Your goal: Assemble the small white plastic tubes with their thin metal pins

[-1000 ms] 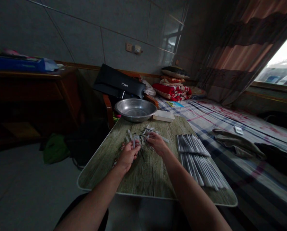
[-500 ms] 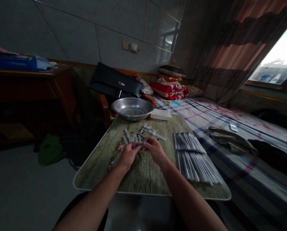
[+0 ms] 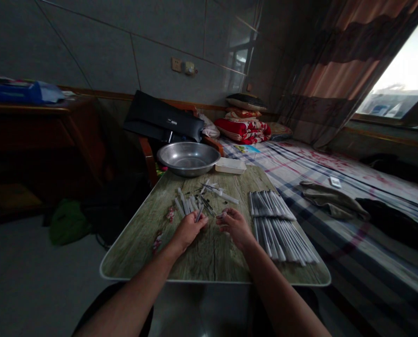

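Observation:
Over the middle of the table, my left hand (image 3: 188, 230) is closed on a slim grey pen-like tube (image 3: 199, 214) that points up between thumb and fingers. A little to its right, apart from it, my right hand (image 3: 235, 227) hovers with fingers bent and spread, and I see nothing held in it. Beyond both hands lie loose translucent tubes (image 3: 185, 201), thin dark rods (image 3: 207, 204) and tiny black pieces. To the right rest two rows of pen-like sticks (image 3: 282, 238), pale with dark ends, packed side by side. What the small pieces are is too fine to tell.
A steel basin (image 3: 188, 159) and a white shallow tray (image 3: 230, 165) stand at the table's (image 3: 138, 250) far edge. Small red-and-white items (image 3: 157, 241) lie left of my left hand. A bed (image 3: 321, 164) with a striped sheet borders the right side.
My hands were together over the tube; now my right hand has drawn away to the right and its fingers have spread. My left hand keeps the tube. The view has shifted slightly.

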The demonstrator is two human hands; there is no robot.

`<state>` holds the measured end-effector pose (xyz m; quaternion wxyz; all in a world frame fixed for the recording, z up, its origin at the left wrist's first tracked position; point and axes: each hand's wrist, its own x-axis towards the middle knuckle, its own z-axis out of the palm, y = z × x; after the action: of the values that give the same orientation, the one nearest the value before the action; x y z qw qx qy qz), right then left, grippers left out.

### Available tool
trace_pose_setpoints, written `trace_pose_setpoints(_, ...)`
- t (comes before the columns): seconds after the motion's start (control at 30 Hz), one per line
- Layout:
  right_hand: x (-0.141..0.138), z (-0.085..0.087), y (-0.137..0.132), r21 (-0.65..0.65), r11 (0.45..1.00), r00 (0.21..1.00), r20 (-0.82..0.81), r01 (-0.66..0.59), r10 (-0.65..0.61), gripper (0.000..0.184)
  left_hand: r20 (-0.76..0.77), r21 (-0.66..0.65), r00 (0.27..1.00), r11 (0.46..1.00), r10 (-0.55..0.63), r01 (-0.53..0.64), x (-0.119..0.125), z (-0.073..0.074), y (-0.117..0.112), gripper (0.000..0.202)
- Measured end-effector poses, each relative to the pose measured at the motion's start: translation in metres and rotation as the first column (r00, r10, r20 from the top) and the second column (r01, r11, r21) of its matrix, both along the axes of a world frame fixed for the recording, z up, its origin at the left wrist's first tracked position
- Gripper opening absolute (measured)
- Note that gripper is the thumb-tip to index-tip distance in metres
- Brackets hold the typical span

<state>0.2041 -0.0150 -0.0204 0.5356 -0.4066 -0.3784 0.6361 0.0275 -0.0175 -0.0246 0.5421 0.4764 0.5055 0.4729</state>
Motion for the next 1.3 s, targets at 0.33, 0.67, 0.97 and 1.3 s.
trace_pose_setpoints(0.33,-0.005,0.012,0.005,0.074,0.996,0.998,-0.038,0.047,-0.044,0.036,-0.049,0.085,0.985,0.982,-0.166,0.170,0.000,-0.007,-0.002,0.029)
trace_pose_setpoints(0.67,-0.012,0.018,0.004,0.172,0.981,0.988,0.145,-0.085,0.060,0.028,-0.238,0.179,0.950,0.952,-0.203,0.249,0.001,0.000,-0.005,0.028)
trace_pose_setpoints(0.97,-0.002,0.018,0.003,0.216,0.946,0.884,0.451,-0.241,0.122,0.013,-0.566,0.180,0.790,0.900,-0.236,0.398,-0.004,0.019,-0.013,0.028)
trace_pose_setpoints(1.3,-0.005,0.013,-0.002,0.235,0.937,0.893,0.428,-0.258,0.138,0.015,-0.683,0.225,0.708,0.871,-0.180,0.438,-0.005,0.017,-0.014,0.024)
